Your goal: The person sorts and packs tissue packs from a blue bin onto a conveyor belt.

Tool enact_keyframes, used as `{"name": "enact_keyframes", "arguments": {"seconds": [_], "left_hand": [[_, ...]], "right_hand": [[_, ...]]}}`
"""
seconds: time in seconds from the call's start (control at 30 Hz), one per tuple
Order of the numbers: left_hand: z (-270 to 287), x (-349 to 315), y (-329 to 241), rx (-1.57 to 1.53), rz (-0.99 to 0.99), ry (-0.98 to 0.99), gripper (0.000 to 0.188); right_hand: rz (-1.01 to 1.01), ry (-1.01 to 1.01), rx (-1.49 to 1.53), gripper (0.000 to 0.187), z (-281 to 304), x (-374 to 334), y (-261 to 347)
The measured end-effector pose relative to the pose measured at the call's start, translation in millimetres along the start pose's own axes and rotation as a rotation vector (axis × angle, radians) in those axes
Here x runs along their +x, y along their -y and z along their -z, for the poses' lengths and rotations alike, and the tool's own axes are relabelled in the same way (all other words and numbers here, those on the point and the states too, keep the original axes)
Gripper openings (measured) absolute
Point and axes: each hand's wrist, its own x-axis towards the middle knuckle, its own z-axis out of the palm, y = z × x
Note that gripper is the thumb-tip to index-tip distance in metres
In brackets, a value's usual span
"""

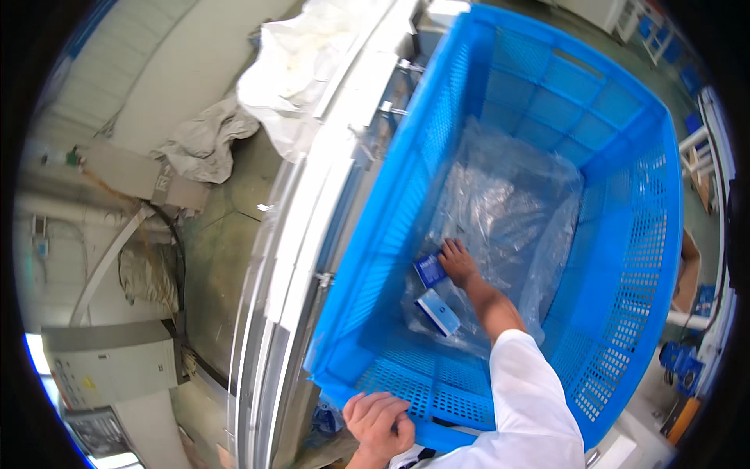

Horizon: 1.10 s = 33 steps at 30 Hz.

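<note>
A large blue plastic crate with perforated walls fills the right half of the view. A clear plastic liner lies crumpled on its floor. My right hand, in a white sleeve, reaches deep into the crate and touches a small blue-and-white box lying on the liner. A second small blue-and-white box rests just below it. My left hand grips the crate's near rim at the bottom of the view.
A long metal conveyor frame runs beside the crate's left wall. White cloth and plastic sheeting lie at the upper left. A grey cabinet stands on the floor at lower left. Blue equipment sits at right.
</note>
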Motion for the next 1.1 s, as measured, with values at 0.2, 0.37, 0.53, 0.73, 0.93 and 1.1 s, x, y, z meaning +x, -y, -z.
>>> {"name": "enact_keyframes", "arguments": {"seconds": [0.2,0.37,0.53,0.73,0.93,1.1], "left_hand": [[28.3,-23.9,10.5,-0.276,-0.172,-0.062,0.017],[86.8,-72.6,19.2,-0.523,-0.116,-0.215,0.020],[126.9,-110.0,31.2,-0.698,-0.035,-0.201,0.039],[179.1,-143.3,38.0,-1.071,-0.235,0.062,0.109],[216.5,-243.2,78.7,-0.749,-0.372,-0.053,0.112],[232.6,-312.6,99.7,-0.906,-0.083,-0.104,0.097]], "right_hand": [[-0.386,0.253,0.295,0.071,19.4,-53.3,31.0],[-0.792,0.493,1.437,0.059,160.0,-84.9,5.4],[-0.568,0.228,1.674,0.056,384.6,-164.3,68.6],[0.092,-0.042,1.533,0.062,435.2,-274.6,271.9],[0.234,-0.222,1.803,0.079,389.6,-323.1,379.6],[0.133,-0.170,1.698,0.069,363.8,-336.9,405.3]]}}
